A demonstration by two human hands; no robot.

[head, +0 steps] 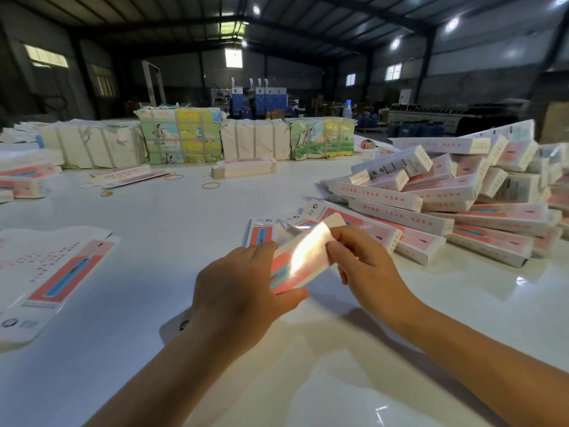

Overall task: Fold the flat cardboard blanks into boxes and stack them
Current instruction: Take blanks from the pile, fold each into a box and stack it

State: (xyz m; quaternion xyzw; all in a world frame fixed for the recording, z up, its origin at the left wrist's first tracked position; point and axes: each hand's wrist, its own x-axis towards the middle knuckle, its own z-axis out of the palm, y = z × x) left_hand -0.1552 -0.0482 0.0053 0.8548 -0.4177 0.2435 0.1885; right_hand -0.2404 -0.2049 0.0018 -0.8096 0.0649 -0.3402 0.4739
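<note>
Cardboard blank (303, 257), pink and white with a blue strip, is held just above the white tabletop (160, 211) near the middle of the scene, a bright glare across its face. The left hand (243, 291) grips its near end, thumb curled under the edge and fingers over the top; the right hand (360, 260) pinches its far right edge between thumb and curled fingers. Just beyond it, more flat blanks (261, 231) lie fanned on the tabletop. To the right, a loose heap of folded boxes (446, 195) rises, touching those blanks. At the near left lies another flat blank (58, 272). Farther off, rubber bands (211, 185) lie scattered, a short stack of blanks (243, 168) sits behind them, and wrapped bundles (181, 135) line the far edge.
</note>
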